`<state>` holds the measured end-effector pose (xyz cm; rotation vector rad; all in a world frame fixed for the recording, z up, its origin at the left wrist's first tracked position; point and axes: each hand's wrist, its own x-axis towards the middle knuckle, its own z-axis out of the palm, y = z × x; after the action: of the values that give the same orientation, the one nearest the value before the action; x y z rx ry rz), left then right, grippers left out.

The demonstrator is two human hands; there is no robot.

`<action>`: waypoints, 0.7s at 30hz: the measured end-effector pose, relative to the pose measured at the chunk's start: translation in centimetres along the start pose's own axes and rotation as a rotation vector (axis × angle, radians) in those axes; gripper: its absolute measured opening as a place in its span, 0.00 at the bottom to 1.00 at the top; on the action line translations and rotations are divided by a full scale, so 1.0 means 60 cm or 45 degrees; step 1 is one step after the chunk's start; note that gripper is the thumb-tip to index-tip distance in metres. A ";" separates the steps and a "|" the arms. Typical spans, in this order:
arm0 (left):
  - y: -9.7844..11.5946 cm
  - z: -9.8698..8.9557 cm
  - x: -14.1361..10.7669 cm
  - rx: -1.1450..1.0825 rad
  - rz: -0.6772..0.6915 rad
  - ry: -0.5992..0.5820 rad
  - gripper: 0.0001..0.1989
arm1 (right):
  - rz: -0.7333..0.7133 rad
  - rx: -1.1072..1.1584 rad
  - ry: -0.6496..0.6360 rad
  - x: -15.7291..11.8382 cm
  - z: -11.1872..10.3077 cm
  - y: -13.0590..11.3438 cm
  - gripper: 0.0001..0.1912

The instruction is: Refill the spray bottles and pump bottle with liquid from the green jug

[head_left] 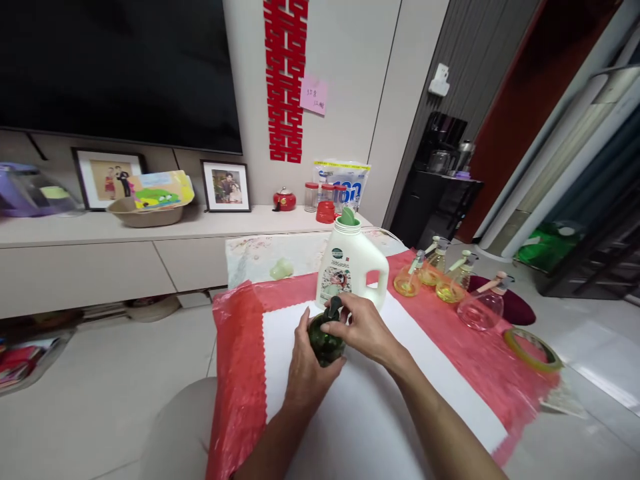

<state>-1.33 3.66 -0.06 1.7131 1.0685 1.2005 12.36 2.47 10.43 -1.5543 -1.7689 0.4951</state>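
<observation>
A small dark green pump bottle (323, 340) stands upright over the white sheet. My left hand (307, 368) is wrapped round its body from the left and below. The fingers of my right hand (366, 328) are closed on the black pump top (333, 307) of the same bottle. Just behind my hands stands a large white jug (345, 253) with a handle and a printed label. Its neck shows no screw cap, and a green spout piece (347, 216) sits in the opening. A pale green cap-like piece (281, 269) lies to the jug's left.
Several clear pump bottles, among them a pink-tinted one (481, 312) and a yellow-tinted one (407, 283), stand on the red plastic cover (240, 373) at right. A roll of tape (533, 349) lies near them. The white sheet (370, 413) covers the middle. Behind runs a low cabinet (90, 233).
</observation>
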 end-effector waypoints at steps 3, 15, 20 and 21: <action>0.006 0.003 0.000 -0.048 0.006 0.032 0.50 | 0.023 -0.113 0.000 -0.003 0.003 -0.006 0.17; 0.007 -0.006 -0.008 0.057 0.010 -0.205 0.48 | 0.218 -0.261 0.214 -0.052 -0.122 0.051 0.19; 0.002 0.000 -0.012 0.120 -0.002 -0.170 0.40 | 0.423 -0.430 0.368 -0.071 -0.233 0.119 0.17; 0.001 0.001 -0.013 0.134 0.002 -0.165 0.39 | 0.475 -0.475 0.408 -0.073 -0.254 0.132 0.16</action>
<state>-1.42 2.92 -0.28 1.8462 1.0678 1.0348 28.91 -2.78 13.92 -2.1092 -1.3810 0.0743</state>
